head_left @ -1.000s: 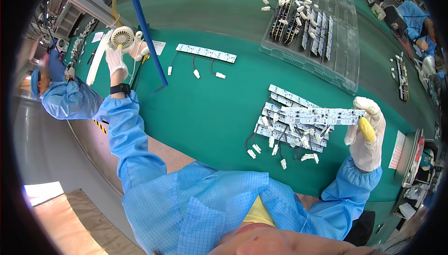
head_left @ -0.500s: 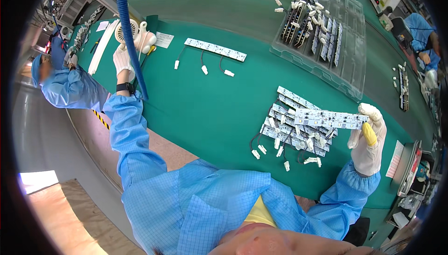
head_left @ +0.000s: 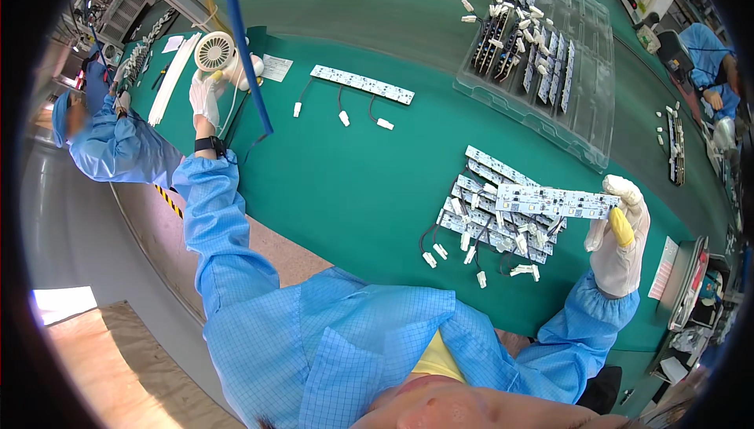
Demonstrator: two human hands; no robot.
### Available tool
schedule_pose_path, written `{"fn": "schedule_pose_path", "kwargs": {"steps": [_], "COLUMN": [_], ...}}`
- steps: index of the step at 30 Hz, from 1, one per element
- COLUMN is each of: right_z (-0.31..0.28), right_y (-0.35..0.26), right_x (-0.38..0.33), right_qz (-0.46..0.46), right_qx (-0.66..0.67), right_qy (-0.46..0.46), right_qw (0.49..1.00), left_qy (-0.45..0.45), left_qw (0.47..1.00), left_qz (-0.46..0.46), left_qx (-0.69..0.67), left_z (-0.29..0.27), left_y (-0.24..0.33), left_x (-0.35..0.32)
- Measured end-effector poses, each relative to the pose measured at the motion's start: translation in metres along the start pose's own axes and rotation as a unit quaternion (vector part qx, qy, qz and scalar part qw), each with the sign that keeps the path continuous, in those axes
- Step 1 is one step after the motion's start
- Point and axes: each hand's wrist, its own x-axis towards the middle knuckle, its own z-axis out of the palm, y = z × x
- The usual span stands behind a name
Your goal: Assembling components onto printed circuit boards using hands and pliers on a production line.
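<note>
My right hand (head_left: 620,244), in a white glove with a yellow finger cover, pinches the right end of a white LED circuit board strip (head_left: 542,200). That strip is held over a pile of similar strips (head_left: 503,233) with dark wires and white connectors. My left hand (head_left: 205,103), gloved in white, reaches to the far left beside a small white fan (head_left: 214,52). A yellow tip shows near the fan's base; whether those fingers hold anything is unclear. A single wired LED strip (head_left: 362,84) lies apart on the green table, its connectors toward me.
A blue hose (head_left: 245,60) hangs near my left hand. At the back right stands a clear plastic tray (head_left: 542,119) with several upright boards. White strips (head_left: 174,80) and a paper slip (head_left: 276,67) lie at left. Co-workers sit at far left (head_left: 126,142) and far right (head_left: 711,76).
The blue hose has swung to the right, away from my left forearm, and looks thinner. My left hand has shifted slightly beside the fan. The right hand and its strip stay nearly still.
</note>
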Motion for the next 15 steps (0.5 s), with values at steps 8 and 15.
{"fn": "schedule_pose_path", "kwargs": {"steps": [8, 15], "right_z": [0.001, 0.002], "right_y": [-0.005, 0.008], "right_x": [-0.003, 0.002], "right_qz": [0.003, -0.02], "right_qx": [-0.002, 0.061], "right_qy": [0.001, -0.024], "right_qw": [1.0, 0.998], "left_qy": [0.133, -0.487], "left_qw": [0.971, 0.796], "left_qz": [0.194, 0.333], "left_qx": [0.045, -0.133], "left_z": [0.053, 0.111], "left_y": [0.127, 0.296], "left_x": [-0.077, -0.22]}}
